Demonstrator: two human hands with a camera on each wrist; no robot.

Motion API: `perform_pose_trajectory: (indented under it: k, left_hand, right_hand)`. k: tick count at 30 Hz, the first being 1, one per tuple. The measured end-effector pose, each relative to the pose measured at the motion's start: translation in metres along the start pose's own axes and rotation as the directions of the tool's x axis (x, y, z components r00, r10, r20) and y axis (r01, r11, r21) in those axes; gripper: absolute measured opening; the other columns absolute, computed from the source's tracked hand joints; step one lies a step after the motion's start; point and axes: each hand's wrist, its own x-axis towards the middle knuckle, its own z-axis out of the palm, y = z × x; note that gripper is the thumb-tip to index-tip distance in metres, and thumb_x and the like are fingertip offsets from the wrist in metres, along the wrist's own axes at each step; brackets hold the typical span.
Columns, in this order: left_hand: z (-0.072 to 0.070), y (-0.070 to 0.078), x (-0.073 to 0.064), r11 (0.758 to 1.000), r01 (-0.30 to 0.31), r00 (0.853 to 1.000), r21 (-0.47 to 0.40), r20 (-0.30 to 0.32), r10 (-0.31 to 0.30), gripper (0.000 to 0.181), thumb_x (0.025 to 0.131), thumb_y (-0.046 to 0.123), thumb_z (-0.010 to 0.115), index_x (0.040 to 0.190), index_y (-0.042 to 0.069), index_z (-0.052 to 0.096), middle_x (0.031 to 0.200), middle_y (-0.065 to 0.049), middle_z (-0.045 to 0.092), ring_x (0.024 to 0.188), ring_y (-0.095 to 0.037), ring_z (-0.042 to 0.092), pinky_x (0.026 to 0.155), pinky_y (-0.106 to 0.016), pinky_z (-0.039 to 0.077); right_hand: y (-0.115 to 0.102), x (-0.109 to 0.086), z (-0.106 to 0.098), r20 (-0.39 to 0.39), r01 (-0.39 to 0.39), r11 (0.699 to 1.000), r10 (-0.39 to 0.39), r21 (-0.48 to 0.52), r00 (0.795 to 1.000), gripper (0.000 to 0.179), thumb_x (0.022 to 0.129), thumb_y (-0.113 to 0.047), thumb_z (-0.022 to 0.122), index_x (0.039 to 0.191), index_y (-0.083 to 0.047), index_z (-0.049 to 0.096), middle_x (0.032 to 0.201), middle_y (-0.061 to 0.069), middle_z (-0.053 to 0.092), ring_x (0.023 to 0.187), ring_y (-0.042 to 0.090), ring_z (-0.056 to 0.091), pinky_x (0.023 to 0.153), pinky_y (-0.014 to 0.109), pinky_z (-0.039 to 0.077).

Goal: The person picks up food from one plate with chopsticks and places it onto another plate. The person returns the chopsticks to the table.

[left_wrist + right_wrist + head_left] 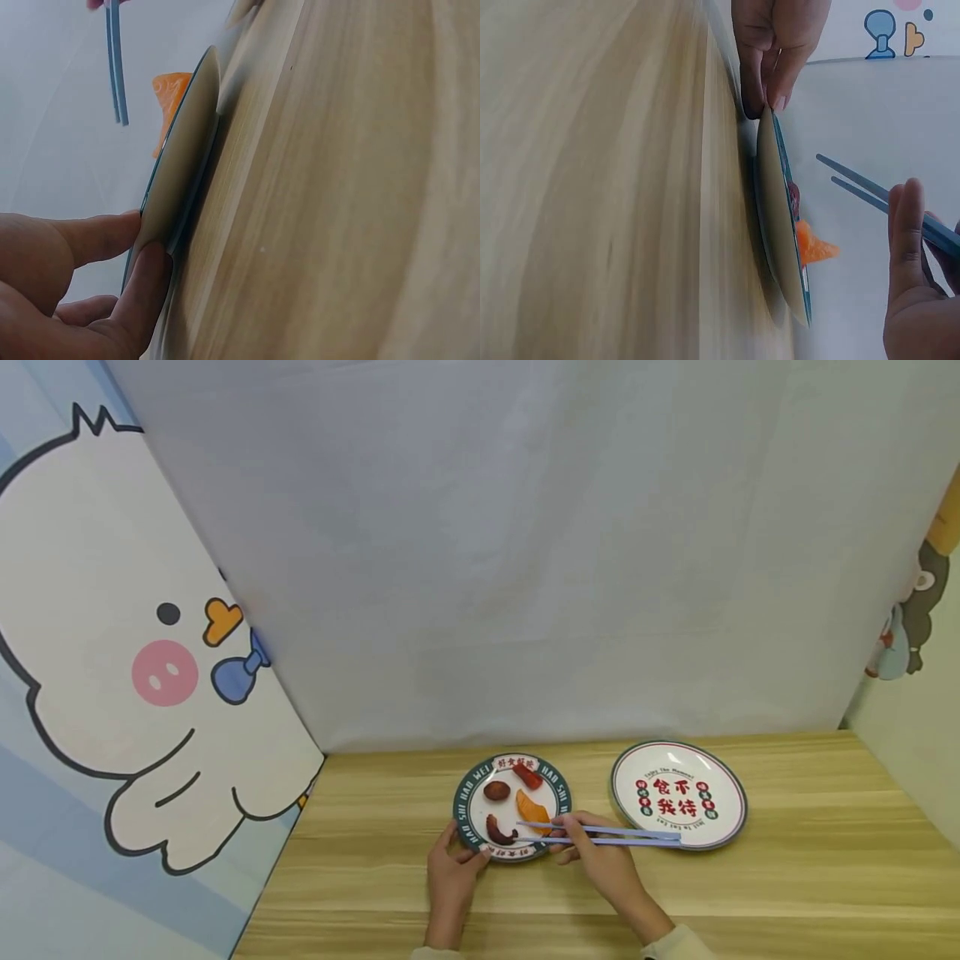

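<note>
My left hand (pixel 450 870) pinches the near-left rim of a round plate (pixel 464 806) with a green lettered border. In the left wrist view, fingers (pixel 142 289) lie against the plate's pale underside. On the plate are an orange piece of food (pixel 529 808), a dark reddish curled piece (pixel 497 832), a brown oval piece (pixel 497 791) and a red piece (pixel 527 776). Two blue chopsticks (pixel 630 837) are held in my right hand (pixel 611 868). Their tips, slightly parted, are above the plate in the right wrist view, with nothing between them.
To the right lies an oval white plate (pixel 667 754) with red lettering and a dark rim. Both plates are on a wood-grain table (pixel 360 860). A pale cloth wall (pixel 525 568) rises behind it, and a cartoon panel (pixel 90 610) stands along the left side.
</note>
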Motion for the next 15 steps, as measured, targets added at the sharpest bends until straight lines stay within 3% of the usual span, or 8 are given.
perform_pose_trajectory:
  k: [6,15]
  left_hand:
    - [0.0,-0.002,-0.001,1.0,-0.01,1.0,-0.024,0.006,0.01,0.081,0.076,-0.017,0.082,0.149,-0.016,0.046,0.136,-0.036,0.059,0.084,-0.024,0.07,0.066,-0.023,0.06]
    - [0.0,-0.001,-0.002,0.999,0.005,1.0,-0.037,-0.001,-0.006,0.082,0.076,-0.018,0.08,0.15,-0.014,0.046,0.134,-0.035,0.059,0.084,-0.023,0.07,0.068,-0.026,0.063]
  right_hand:
    - [0.002,0.005,0.014,-0.044,-0.099,0.994,0.101,0.053,0.994,0.032,0.112,-0.009,0.051,0.117,0.018,0.067,0.098,0.03,0.074,0.073,0.016,0.073,0.069,0.031,0.065]
    - [0.007,0.011,0.029,-0.092,-0.147,0.985,0.155,0.089,0.984,0.028,0.11,-0.004,0.052,0.116,0.02,0.066,0.104,0.03,0.073,0.074,0.019,0.074,0.067,0.03,0.065]
